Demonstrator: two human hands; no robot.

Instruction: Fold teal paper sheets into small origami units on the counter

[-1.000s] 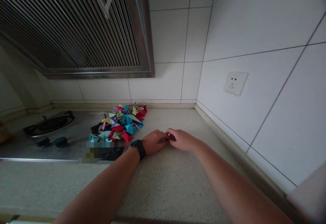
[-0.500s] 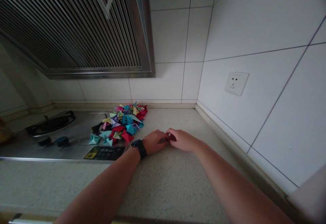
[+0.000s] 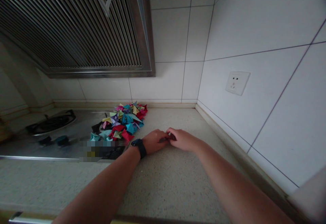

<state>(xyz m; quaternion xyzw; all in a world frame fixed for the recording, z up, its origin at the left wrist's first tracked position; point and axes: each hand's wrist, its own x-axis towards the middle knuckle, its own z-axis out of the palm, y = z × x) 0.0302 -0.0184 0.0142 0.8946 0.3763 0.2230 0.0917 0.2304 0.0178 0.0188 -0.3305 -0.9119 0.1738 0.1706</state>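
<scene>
Got a stove (image 3: 85,120) at left of frame, folded papers (image 3: 127,120) heaped partly on it, left of centre. Then left hand (image 3: 153,142) meeting right hand (image 3: 182,139) mid-frame, both curled in close, can't tell about pinching anything.

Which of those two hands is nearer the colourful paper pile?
The left hand, with the black watch on its wrist; the bare-wristed right hand lies farther from the folded-paper pile.
</scene>
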